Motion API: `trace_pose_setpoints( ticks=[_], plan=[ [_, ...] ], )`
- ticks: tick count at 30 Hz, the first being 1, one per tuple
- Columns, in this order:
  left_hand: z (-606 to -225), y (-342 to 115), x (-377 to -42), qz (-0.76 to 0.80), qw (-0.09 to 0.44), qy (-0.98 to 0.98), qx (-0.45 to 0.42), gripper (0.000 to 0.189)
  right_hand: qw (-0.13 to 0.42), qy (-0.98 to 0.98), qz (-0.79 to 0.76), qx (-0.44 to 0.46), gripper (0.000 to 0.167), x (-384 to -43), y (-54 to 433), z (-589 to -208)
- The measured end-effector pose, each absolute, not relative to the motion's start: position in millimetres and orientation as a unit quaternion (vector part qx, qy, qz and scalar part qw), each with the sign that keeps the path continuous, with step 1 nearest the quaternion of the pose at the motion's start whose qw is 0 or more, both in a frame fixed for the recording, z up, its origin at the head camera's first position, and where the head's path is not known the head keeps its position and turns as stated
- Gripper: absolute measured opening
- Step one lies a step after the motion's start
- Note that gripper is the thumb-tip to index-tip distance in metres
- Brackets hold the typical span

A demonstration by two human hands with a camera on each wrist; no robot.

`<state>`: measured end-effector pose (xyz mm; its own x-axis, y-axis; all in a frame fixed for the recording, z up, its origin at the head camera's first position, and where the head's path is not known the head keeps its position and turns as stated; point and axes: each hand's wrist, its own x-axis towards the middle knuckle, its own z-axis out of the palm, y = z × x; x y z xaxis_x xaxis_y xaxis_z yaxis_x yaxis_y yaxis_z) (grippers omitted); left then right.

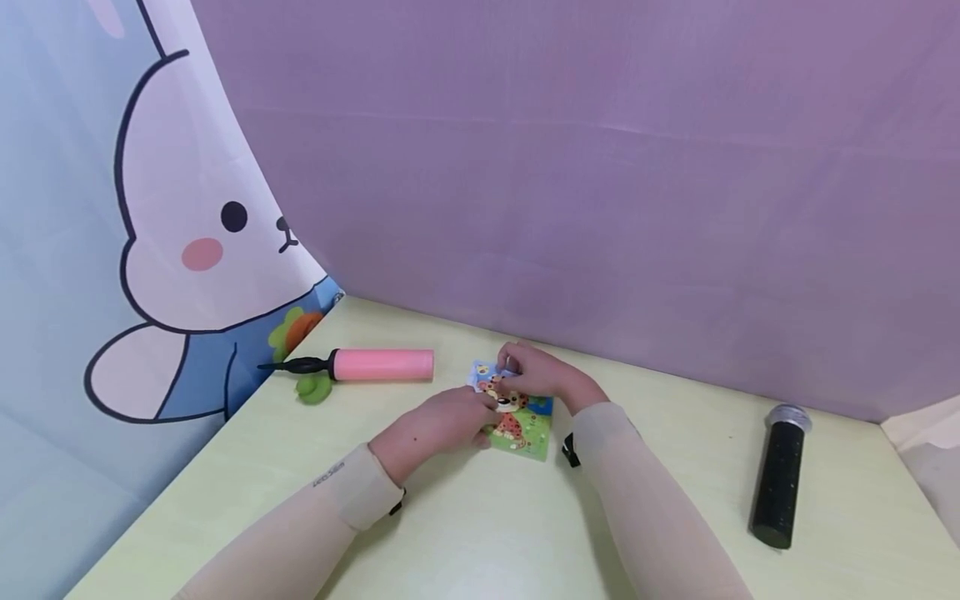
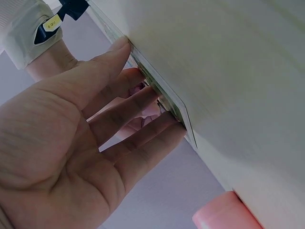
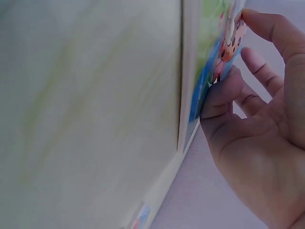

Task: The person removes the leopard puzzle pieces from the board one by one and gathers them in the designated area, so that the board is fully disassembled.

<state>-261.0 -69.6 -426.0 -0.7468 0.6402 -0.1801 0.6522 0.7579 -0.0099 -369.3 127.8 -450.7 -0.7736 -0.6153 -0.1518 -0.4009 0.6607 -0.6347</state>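
Note:
A small jigsaw board [image 1: 528,443] with a spotted cartoon leopard on green and blue lies flat on the table. My left hand [image 1: 447,419] rests its fingertips along the board's left side, fingers nearly straight, as the left wrist view shows at the board edge [image 2: 183,112]. Over the board's upper part, my right hand [image 1: 542,372] pinches a spotted puzzle piece [image 3: 232,45] between thumb and finger. In the right wrist view this piece stands tilted against the picture, its pale edge showing. The hands cover part of the picture.
Left of the board lies a pink hand pump [image 1: 384,365] with a black nozzle, beside a small green object [image 1: 313,388]. A black cylinder with a silver top [image 1: 780,479] lies at the right. A purple curtain [image 1: 570,183] hangs along the table's back edge.

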Motion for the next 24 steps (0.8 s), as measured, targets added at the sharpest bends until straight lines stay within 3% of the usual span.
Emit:
trace_pose_setpoints(
  ticks=[8, 24],
  plan=[
    [-428.3, -68.9, -264.2, -0.039, 0.083, 0.933, 0.347, 0.042, 0.183, 0.877, -0.351, -0.274, 0.034, -369.4, 133.6, -453.5],
    [-426.9, -69.2, -262.3, -0.029, 0.089, 0.938, 0.333, 0.046, 0.175, 0.873, -0.376, -0.259, 0.018, -367.8, 138.1, -451.1]
  ],
)
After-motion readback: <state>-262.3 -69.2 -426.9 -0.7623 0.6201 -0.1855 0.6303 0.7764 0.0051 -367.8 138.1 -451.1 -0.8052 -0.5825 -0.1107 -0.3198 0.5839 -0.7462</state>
